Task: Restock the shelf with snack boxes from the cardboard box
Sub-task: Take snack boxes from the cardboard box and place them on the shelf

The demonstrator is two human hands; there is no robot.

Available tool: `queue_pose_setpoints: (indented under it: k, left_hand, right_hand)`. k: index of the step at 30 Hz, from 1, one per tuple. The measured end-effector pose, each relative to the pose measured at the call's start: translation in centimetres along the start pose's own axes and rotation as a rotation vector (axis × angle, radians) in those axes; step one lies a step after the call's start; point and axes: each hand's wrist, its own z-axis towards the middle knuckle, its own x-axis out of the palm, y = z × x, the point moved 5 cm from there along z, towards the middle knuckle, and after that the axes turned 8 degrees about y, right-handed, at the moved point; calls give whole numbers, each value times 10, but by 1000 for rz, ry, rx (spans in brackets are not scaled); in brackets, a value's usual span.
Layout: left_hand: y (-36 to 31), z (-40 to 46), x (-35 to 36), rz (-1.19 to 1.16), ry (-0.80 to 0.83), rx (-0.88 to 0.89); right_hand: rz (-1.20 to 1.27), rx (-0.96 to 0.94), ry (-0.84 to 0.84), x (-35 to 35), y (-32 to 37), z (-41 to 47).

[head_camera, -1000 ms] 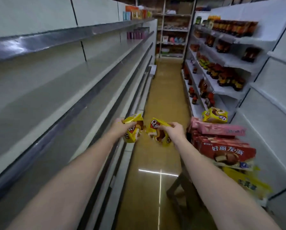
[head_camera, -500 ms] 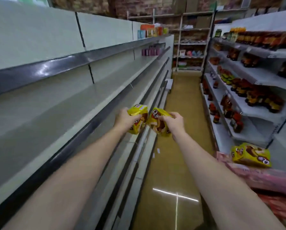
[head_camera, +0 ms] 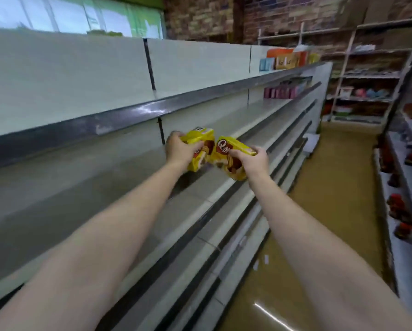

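Left hand [head_camera: 180,149] grips one yellow snack box [head_camera: 197,149]; right hand [head_camera: 250,161] grips another box [head_camera: 229,158], both over the grey shelf [head_camera: 128,187].

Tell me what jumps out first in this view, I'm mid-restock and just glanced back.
Two bright yellow cardboard snack boxes stand out mid-frame: the left hand holds one yellow snack box, the right hand the other yellow snack box, each in a firm grip over the long bare grey metal shelf on the left. Far down that shelving sit small pink boxes, and the glossy brown aisle floor runs on the right.
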Motion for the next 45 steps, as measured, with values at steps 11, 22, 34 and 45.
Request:
queue_pose_setpoints:
  k: [11,22,34,45]
  left_hand:
    - [52,107,-20,36,-40,-141]
    - [86,205,9,-7,18,-150]
    - [106,227,13,267,35,-236]
    - [89,220,43,414,-265,-271]
  right_hand:
    - [-41,-73,253,74,0,130]
    - [-269,-18,480,126,-23,264]
    - [-270,-43,695,157,-62,337]
    - [-522,-445,854,167,-53,364]
